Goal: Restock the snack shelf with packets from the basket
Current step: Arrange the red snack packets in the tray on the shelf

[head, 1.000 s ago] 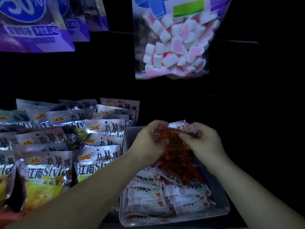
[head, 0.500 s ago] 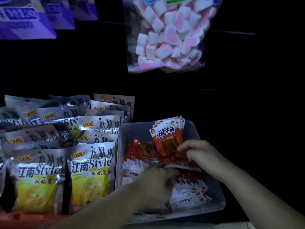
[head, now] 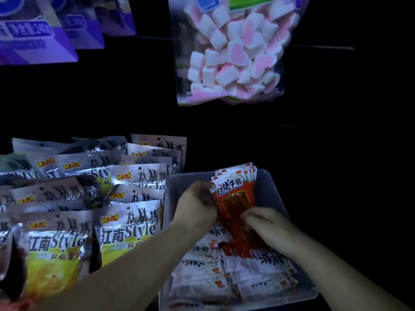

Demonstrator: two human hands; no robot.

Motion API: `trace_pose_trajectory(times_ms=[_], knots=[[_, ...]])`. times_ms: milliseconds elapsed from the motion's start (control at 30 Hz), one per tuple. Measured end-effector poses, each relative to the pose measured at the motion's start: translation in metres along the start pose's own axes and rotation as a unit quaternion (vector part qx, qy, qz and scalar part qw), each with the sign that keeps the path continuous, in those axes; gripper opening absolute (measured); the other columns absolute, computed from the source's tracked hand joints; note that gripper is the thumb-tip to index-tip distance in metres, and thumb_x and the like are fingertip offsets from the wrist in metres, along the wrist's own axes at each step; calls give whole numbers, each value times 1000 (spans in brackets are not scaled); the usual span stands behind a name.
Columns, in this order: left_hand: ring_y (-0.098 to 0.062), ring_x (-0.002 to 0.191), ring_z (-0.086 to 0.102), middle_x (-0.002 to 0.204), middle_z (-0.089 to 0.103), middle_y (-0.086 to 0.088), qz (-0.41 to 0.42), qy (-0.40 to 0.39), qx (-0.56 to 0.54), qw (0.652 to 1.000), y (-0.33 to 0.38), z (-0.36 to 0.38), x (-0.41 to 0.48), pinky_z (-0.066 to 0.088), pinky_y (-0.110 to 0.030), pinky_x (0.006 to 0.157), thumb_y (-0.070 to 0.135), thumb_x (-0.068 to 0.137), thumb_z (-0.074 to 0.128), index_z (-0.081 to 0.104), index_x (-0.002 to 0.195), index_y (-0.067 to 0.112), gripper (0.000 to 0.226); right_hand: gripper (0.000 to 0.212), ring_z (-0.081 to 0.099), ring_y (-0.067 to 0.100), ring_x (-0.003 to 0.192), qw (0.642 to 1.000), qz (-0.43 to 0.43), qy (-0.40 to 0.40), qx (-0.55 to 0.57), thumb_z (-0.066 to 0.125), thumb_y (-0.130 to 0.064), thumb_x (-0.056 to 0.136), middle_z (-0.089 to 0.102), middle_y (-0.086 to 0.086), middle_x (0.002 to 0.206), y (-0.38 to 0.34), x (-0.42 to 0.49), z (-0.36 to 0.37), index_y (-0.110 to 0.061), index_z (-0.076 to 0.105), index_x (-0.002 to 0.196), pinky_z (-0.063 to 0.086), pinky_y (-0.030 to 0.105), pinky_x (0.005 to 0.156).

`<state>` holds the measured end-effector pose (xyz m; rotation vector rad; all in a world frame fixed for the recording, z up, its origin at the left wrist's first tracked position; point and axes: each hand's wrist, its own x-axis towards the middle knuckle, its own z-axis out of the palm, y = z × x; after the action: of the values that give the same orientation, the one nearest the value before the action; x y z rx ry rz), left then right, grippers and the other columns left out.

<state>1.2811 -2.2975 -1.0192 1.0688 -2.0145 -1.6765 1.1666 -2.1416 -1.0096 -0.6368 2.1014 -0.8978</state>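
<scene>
Arranging red packets (head: 233,194) in the clear bin (head: 271,194); left hand (head: 196,204) and right hand (head: 267,225) grip one, which probably needs seating upright.

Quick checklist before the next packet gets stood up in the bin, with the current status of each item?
1. Does the left hand grip the upright packets: ok, at their left edge.
2. Does the right hand hold the front one: cannot tell, blurred.
3. Stack stands at the back of the bin: ok.
4. More flat packets to pick: ok, many.
5. The chip bags are outside the bin: ok.
</scene>
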Motion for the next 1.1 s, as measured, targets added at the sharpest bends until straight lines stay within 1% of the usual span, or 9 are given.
trace_pose_trajectory(times_ms=[100, 167, 233, 367, 567, 700, 867, 1000, 1100], knots=[[-12, 88, 65, 95, 68, 3, -57, -12, -28, 998, -6, 9, 30, 59, -32, 84, 0, 90, 69, 51, 121, 15, 40, 19, 67, 10, 100, 990, -40, 134, 32, 60, -27, 101, 69, -14, 99, 6, 21, 7, -37, 70, 113, 54, 23, 87], [-12, 83, 64, 87, 68, 2, -74, -40, -49, 995, -13, 18, 40, 55, -30, 84, -4, 90, 67, 50, 125, 15, 43, 32, 59, 8, 104, 976, -71, 205, 27, 61, -14, 101, 60, -14, 106, 4, 29, 12, -25, 63, 131, 44, 13, 85], [-14, 83, 69, 86, 72, 0, -74, -28, -39, 996, -22, 27, 42, 57, -30, 81, 1, 86, 75, 52, 122, 20, 47, 39, 57, 9, 107, 968, -73, 235, 38, 61, -9, 100, 58, -11, 112, 5, 37, 13, -23, 59, 137, 47, 20, 93], [-15, 93, 69, 109, 65, 4, -65, 78, 2, 995, -30, 34, 49, 63, -39, 82, 17, 75, 88, 45, 100, 43, 55, 43, 56, 7, 120, 966, -77, 237, 75, 61, -9, 100, 59, -13, 125, 9, 44, 12, -26, 57, 139, 46, 29, 105], [-17, 76, 68, 84, 72, -2, -81, 65, -54, 993, -24, 44, 52, 60, -39, 74, 12, 78, 88, 56, 94, 22, 38, 36, 57, 8, 123, 963, -73, 237, 109, 65, -26, 100, 62, -11, 127, 10, 45, 13, -28, 60, 136, 43, 22, 96], [-6, 57, 61, 73, 74, 2, 10, 46, 6, 999, -27, 37, 50, 57, -31, 58, 20, 91, 76, 74, 82, 23, 10, 57, 45, 3, 127, 964, -62, 243, 91, 71, -33, 95, 49, -16, 132, 10, 39, 8, -38, 48, 147, 42, 26, 96], [2, 133, 51, 141, 60, 10, 179, 15, 6, 984, -10, 23, 47, 42, -21, 112, 14, 101, 63, 71, 128, 22, 29, 66, 55, 3, 117, 959, -85, 242, 121, 77, -18, 92, 57, -19, 122, 1, 33, 5, -31, 46, 149, 46, 26, 96], [-22, 80, 66, 91, 73, -12, 200, 11, -74, 977, 21, 12, 33, 57, -37, 72, 12, 103, 59, 75, 113, 15, 19, 50, 67, 5, 104, 959, -79, 222, 156, 81, -16, 88, 71, -14, 112, -9, 25, 3, -34, 61, 131, 57, 31, 90], [-39, 65, 58, 86, 63, -18, 178, 11, -76, 981, 37, 2, 21, 54, -55, 58, 20, 103, 59, 66, 114, 23, 14, 15, 74, 5, 79, 959, -97, 208, 168, 81, -22, 88, 78, -9, 88, -20, 15, 1, -31, 73, 99, 60, 26, 70]])
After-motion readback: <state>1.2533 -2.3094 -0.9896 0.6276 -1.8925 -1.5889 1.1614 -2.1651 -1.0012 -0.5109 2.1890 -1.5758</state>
